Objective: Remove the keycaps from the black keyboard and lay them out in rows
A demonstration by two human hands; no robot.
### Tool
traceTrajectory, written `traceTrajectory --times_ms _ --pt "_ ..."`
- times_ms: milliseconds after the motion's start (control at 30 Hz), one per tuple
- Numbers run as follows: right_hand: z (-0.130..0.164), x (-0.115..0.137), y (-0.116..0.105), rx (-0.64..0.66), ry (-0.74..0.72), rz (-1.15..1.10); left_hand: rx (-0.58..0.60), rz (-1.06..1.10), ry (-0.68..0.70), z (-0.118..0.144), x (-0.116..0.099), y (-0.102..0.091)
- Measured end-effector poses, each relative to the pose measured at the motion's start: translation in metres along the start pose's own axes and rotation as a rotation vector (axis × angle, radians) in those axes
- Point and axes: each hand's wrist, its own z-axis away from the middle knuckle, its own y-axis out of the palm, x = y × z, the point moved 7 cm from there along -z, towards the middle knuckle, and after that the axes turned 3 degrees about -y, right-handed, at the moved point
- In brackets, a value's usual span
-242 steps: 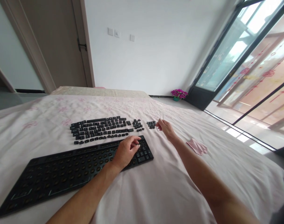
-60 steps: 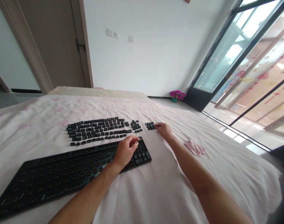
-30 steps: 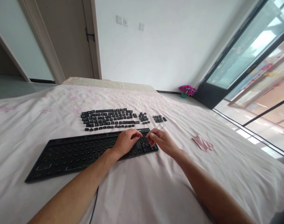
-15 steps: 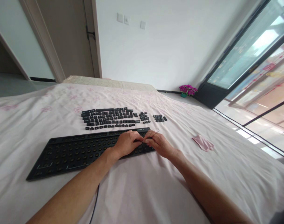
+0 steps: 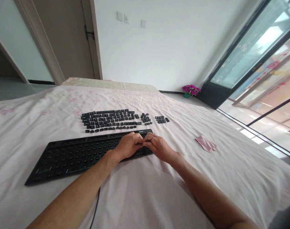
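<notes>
A black keyboard (image 5: 75,156) lies on a pink-flowered bedsheet (image 5: 147,197), most of its keycaps off and the round switch sockets bare. My left hand (image 5: 128,147) rests curled on the keyboard's right end. My right hand (image 5: 159,148) touches it fingertip to fingertip over the number pad, closed on a thin wire key puller that the fingers now hide. Beyond the keyboard lie the loose keycaps: a large laid-out group (image 5: 109,121), a small cluster (image 5: 146,118) and another small cluster (image 5: 161,119).
A folded pink cloth (image 5: 206,143) lies on the sheet to the right. The keyboard's dark cable (image 5: 94,213) runs toward me. A pot of purple flowers (image 5: 189,90) stands on the floor by the glass door (image 5: 254,57). A wooden door (image 5: 64,41) is at the back left.
My right hand came back from the far small keycap cluster, where it left a keycap, to the number pad and met my left hand. The wire puller has dropped out of sight under the fingers.
</notes>
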Motion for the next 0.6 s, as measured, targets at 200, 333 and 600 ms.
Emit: traceTrajectory --times_ms 200,333,600 --pt "0.007 -0.022 -0.001 -0.063 0.133 -0.167 0.025 0.014 -0.012 -0.001 0.0 0.001" --pt "0.001 0.001 0.005 0.029 -0.084 0.01 0.018 0.0 -0.005 0.0 0.001 0.0" --pt "0.007 -0.013 -0.003 -0.191 -0.027 -0.068 0.037 0.033 -0.063 -0.001 0.0 0.003"
